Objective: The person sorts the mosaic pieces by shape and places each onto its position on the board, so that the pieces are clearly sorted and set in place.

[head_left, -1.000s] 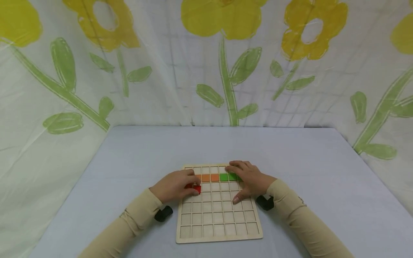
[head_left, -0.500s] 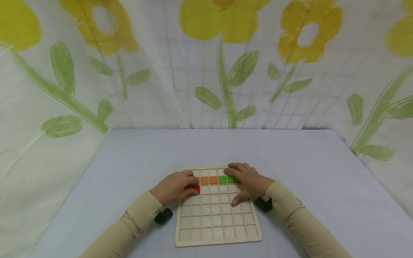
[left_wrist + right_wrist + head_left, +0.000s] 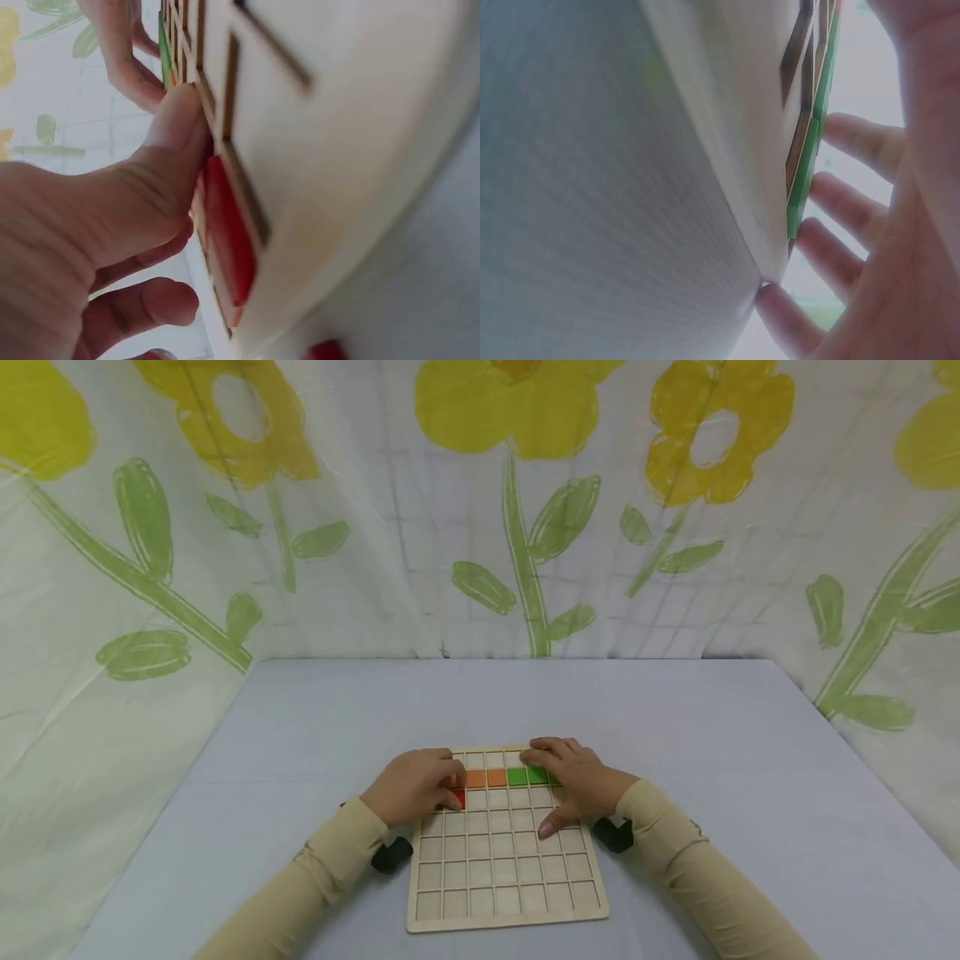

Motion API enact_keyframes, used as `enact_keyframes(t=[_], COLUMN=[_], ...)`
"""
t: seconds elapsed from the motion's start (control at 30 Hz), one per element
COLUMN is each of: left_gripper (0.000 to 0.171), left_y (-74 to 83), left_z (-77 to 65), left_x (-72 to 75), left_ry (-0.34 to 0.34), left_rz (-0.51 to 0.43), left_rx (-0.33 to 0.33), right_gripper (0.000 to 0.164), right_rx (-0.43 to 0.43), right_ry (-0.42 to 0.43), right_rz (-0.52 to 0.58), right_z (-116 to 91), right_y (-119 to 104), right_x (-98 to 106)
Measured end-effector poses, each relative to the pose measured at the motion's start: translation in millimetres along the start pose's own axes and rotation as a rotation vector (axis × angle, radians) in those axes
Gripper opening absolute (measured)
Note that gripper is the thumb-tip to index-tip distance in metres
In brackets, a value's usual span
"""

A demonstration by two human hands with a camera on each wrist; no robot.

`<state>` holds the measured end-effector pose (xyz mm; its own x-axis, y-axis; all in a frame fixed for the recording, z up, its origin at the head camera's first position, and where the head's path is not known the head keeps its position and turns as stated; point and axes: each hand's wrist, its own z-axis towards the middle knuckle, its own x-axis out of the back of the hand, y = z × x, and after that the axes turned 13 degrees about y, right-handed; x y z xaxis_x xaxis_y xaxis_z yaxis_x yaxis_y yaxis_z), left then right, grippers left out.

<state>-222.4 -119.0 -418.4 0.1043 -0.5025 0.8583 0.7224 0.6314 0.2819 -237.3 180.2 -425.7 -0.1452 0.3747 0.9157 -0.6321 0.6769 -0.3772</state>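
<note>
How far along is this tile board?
Looks done: orange tiles and green tiles share one row. In hand: the left hand is at a red tile, its grip unclear; the right hand touches the board. Probably left: bare near cells, and a red piece off the board.

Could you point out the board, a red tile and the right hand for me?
Board (image 3: 503, 847): head view, on a bare square near its middle.
Red tile (image 3: 231, 232): left wrist view, on the middle of its visible surface.
Right hand (image 3: 587, 782): head view, on its back.
</note>
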Motion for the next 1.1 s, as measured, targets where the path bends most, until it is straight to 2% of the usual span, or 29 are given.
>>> enact_keyframes(t=[0.23,0.37,0.47,0.57,0.73,0.87,1.1], left_gripper=[0.026,0.019,0.011,0.012,0.021,0.024,0.019], left_y=[-4.1,-6.6,-11.5,-18.7,-25.5,-24.3,-24.8], left_z=[4.3,0.9,-8.3,-21.4,-40.1,-47.7,-50.0], left_x=[5.7,18.5,34.6,47.5,51.7,45.6,42.3], left_ry=[-0.108,-0.101,-0.061,-0.051,-0.140,-0.187,-0.151], left_rz=[-0.033,-0.035,-0.037,-0.018,-0.017,-0.043,-0.049], left_rx=[0.088,0.140,0.174,0.218,0.296,0.315,0.258], right_gripper=[0.105,0.105,0.105,0.104,0.104,0.104,0.105], right_rx=[0.002,0.005,0.006,0.000,-0.015,-0.024,-0.035], right_ry=[0.004,0.002,0.000,-0.001,-0.004,-0.020,-0.026], right_rz=[0.003,0.007,0.006,0.001,0.004,0.021,0.017], right_z=[1,1,0,0,0,0,1], right_y=[-1,-1,-1,-1,-2,-2,0], right_x=[0,0,1,3,6,6,1])
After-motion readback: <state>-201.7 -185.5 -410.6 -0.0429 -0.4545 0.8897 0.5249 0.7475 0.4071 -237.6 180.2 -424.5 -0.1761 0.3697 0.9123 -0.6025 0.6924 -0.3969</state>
